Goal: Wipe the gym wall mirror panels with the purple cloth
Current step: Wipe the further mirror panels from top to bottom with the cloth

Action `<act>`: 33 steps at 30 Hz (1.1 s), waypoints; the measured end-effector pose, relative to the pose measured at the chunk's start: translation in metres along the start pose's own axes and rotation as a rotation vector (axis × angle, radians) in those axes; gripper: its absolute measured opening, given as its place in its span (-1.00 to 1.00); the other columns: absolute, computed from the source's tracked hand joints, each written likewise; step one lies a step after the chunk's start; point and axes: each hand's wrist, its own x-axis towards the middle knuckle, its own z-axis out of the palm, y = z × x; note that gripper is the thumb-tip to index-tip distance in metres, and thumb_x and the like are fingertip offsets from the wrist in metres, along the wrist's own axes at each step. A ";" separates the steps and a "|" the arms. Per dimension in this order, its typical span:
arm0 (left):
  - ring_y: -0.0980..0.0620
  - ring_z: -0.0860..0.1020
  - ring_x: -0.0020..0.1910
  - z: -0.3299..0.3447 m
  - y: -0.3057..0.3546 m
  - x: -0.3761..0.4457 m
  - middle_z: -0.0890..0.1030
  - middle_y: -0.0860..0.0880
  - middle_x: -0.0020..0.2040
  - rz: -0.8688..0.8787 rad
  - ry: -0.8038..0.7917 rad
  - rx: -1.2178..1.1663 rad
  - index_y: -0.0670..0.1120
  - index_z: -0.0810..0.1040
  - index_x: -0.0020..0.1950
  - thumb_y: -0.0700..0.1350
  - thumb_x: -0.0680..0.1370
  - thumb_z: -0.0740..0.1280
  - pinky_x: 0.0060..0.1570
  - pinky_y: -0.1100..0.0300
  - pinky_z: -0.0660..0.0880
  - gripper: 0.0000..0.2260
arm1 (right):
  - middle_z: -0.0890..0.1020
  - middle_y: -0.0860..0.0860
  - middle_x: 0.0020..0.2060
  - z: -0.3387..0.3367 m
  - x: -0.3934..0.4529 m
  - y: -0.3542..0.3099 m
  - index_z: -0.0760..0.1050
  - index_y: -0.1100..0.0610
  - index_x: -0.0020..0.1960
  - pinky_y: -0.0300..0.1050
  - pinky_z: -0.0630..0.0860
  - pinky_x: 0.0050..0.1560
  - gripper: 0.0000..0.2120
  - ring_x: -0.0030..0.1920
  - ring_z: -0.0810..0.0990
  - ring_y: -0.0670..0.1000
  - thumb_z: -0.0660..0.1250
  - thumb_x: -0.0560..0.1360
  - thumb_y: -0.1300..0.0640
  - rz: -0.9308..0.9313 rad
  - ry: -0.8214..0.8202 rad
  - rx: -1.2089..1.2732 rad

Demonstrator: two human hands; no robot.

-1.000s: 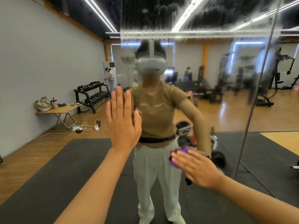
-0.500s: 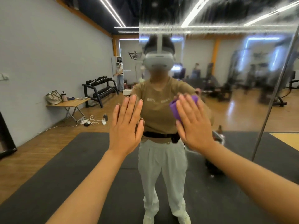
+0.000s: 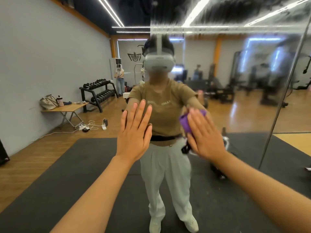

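The left hand point(image 3: 133, 133) lies flat on the mirror point(image 3: 235, 101) with its fingers straight and spread, and it holds nothing. The right hand point(image 3: 204, 137) is flat too, with straight fingers pressing the purple cloth point(image 3: 185, 122) against the glass, so the cloth peeks out above and beside the fingers. In the mirror you can see a small table point(image 3: 67, 107) with a bag point(image 3: 48, 101) on it and a rack of weights point(image 3: 99, 92) by the wall.

Bare mirror point(image 3: 244, 115) lies open right of the right hand point(image 3: 204, 135); left hand point(image 3: 134, 133) blocks the left side.
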 end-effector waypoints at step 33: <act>-0.07 -0.02 0.64 0.001 -0.016 -0.021 0.06 -0.09 0.65 0.046 -0.020 0.034 -0.07 0.12 0.64 0.01 0.69 0.10 0.59 -0.07 -0.07 -0.48 | 0.24 0.21 0.57 -0.006 0.114 0.020 0.15 0.30 0.59 0.10 0.01 0.61 -0.45 0.59 0.15 0.16 0.13 0.67 0.10 0.250 0.159 -0.031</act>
